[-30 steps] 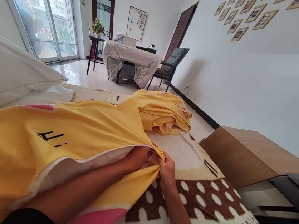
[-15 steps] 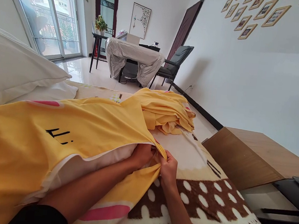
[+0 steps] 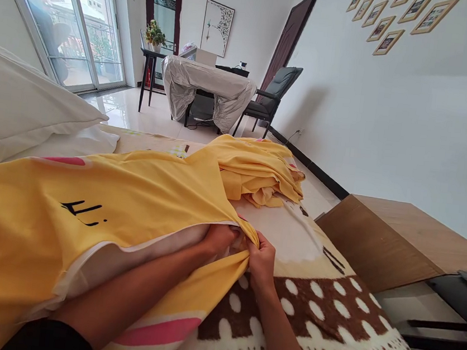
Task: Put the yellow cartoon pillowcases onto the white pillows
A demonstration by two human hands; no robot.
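A yellow duvet cover (image 3: 143, 187) with pink patches and black marks lies across the bed, its white-edged opening facing me. Pale white fabric (image 3: 109, 267) shows inside that opening. My left hand (image 3: 221, 240) reaches into the gap with its fingers curled closed; the cover's edge partly hides them, and I cannot make out what they hold. Just to the right, my right hand (image 3: 262, 260) is closed on the bunched corner of the duvet cover's opening. A lower yellow layer with a pink stripe stretches from there toward me, under my left forearm.
Beneath lies a brown, cream and white patterned blanket (image 3: 311, 307). White pillows (image 3: 26, 101) are at the left, and more bunched yellow fabric (image 3: 259, 167) at the far side. A wooden table (image 3: 382, 237) stands at the right. Beyond are a covered table (image 3: 211, 77) and a chair (image 3: 274, 92).
The view has shifted slightly. My left hand has moved very little inside the opening, and my right hand keeps its grip on the duvet cover's corner.
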